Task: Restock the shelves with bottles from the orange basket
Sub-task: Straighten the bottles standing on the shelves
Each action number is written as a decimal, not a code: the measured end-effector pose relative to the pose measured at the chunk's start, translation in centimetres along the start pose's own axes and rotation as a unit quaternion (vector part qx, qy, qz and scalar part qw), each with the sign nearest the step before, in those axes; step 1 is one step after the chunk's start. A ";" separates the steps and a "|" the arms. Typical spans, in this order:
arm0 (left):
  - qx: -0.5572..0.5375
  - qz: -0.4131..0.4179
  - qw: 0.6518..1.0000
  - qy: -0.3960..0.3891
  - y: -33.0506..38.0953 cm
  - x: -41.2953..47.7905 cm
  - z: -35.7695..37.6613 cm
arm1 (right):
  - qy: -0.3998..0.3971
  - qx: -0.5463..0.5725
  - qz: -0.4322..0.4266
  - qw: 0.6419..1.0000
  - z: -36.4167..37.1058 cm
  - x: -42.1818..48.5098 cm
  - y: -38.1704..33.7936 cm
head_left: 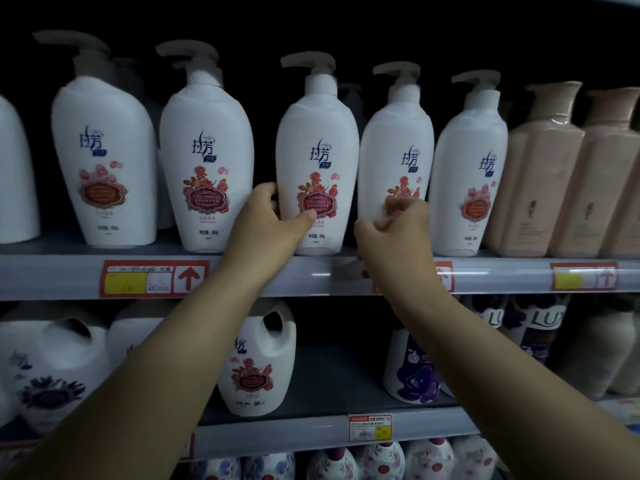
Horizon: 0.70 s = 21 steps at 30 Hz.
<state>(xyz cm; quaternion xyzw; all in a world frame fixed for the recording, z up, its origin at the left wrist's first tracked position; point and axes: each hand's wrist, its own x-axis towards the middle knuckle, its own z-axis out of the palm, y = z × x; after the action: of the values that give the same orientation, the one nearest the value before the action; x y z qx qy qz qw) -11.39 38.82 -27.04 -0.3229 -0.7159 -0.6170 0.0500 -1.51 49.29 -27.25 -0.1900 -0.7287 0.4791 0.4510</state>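
The left hand (pixel 273 216) grips a white pump bottle (pixel 317 150), thumb across its red floral label and fingers round its left side. The bottle stands upright at the front edge of the upper shelf (pixel 311 277) and is marked 拉芳. A narrow dark gap lies to its left. The neighbouring bottle (pixel 394 143) stands just beside it on the right. The right hand (pixel 394 233) is curled against that bottle's lower front, blurred, so its hold cannot be told. A price tag (pixel 154 278) bears a red upward arrow. LUX bottles (pixel 543 327) stand on the shelf below.
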 end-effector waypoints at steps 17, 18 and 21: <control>0.083 0.041 0.995 0.033 -0.5 0.7 1.8 | -0.011 -0.098 0.103 0.990 -3.2 2.1 1.8; 0.080 0.043 0.995 0.031 -0.5 0.7 1.8 | -0.009 -0.102 0.104 0.989 -3.2 2.0 1.8; 0.076 0.046 0.996 0.030 -0.7 0.8 1.8 | -0.005 -0.109 0.101 0.989 -3.1 2.0 1.8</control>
<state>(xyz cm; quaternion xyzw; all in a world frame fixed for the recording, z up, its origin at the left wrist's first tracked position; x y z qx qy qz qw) -11.80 40.73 -27.68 -0.3326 -0.7430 -0.5673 0.1242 -0.21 53.20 -27.46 -0.3080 -0.7560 0.4409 0.3731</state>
